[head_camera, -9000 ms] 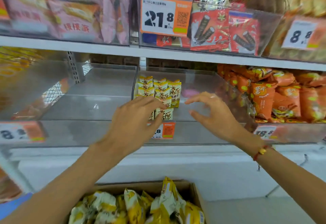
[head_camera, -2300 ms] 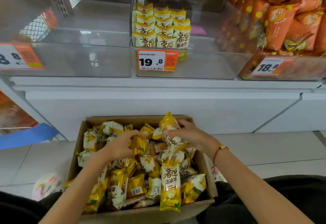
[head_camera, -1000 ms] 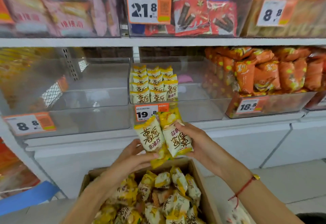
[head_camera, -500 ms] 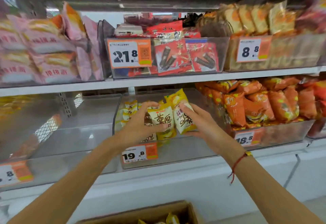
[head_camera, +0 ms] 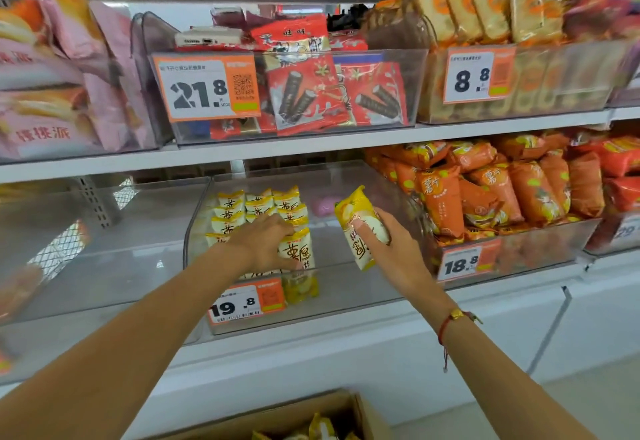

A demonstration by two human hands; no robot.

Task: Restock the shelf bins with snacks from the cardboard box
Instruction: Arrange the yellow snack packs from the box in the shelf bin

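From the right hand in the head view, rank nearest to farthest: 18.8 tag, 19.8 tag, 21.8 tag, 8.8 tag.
1. 18.8 tag, just right of the right hand.
2. 19.8 tag, lower left.
3. 21.8 tag and 8.8 tag, upper shelf: too close to call.

My left hand [head_camera: 266, 245] reaches into the clear bin [head_camera: 363, 287] and grips a yellow-white snack pack [head_camera: 300, 252], standing it against the rows of packs [head_camera: 258, 211] just behind my fingers. My right hand [head_camera: 391, 249], just right of it, holds a second pack [head_camera: 360, 228] tilted over the bin. Orange bags [head_camera: 485, 183] fill the bin further right; the cardboard box [head_camera: 294, 419] sits below my arms.
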